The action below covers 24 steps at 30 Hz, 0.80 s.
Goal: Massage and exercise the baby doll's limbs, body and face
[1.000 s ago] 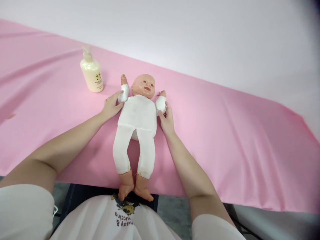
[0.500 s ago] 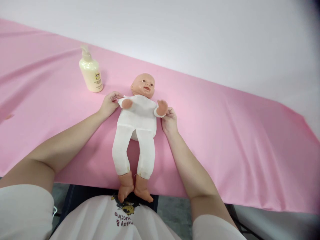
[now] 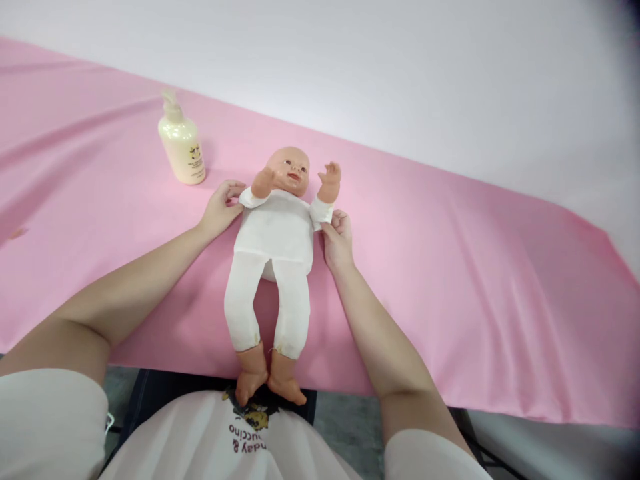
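A baby doll [image 3: 274,230] with a white cloth body lies on its back, its bare feet toward me at the table's front edge. My left hand [image 3: 224,205] is closed on the doll's arm at the left, fingers partly hidden behind the white sleeve. On the other side, my right hand [image 3: 339,239] pinches the doll's other arm near the elbow, thumb in front. Both of the doll's hands point up beside its head. Past my left hand stands a cream pump bottle [image 3: 184,152], upright, with a small cow picture on its label.
A pink cloth [image 3: 425,267] with some folds covers the table. Behind it is a white surface [image 3: 375,73]. A small brownish spot [image 3: 18,233] shows at the far left. My shirt [image 3: 225,440] is close to the front edge.
The doll's arms have swung up toward its head; before, its hands were lower, over the chest and beside it. My hands have barely shifted. The bottle has stayed put.
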Tool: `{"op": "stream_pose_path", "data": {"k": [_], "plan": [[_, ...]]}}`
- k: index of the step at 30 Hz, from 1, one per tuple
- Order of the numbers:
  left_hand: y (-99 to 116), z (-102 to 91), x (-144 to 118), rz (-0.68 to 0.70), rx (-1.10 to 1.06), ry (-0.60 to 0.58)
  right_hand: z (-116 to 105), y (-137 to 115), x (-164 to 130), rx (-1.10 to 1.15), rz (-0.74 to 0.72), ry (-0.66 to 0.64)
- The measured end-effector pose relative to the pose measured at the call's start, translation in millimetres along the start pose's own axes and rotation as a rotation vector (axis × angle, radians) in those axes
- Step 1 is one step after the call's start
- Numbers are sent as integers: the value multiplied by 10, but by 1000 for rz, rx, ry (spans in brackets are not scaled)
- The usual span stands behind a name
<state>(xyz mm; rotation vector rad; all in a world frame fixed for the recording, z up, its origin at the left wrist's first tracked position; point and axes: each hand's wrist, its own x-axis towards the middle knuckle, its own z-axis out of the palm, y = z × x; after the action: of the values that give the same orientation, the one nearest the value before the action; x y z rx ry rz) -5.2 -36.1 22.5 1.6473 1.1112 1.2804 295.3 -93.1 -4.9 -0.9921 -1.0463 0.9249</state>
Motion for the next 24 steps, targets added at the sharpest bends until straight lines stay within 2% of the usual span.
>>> {"op": "stream_pose_path", "data": {"k": [5, 9, 15, 24], "plan": [[88, -11, -61, 34, 165, -2, -25, -2, -27, -225, -42, -15], [107, -22, -68, 30, 284, -38, -56, 5, -13, -363, 8, -28], [57, -32, -6, 14, 430, -56, -37, -23, -13, -416, 18, -43], [53, -31, 26, 4, 489, -66, 13, -116, -33, -445, 15, -118]]}}
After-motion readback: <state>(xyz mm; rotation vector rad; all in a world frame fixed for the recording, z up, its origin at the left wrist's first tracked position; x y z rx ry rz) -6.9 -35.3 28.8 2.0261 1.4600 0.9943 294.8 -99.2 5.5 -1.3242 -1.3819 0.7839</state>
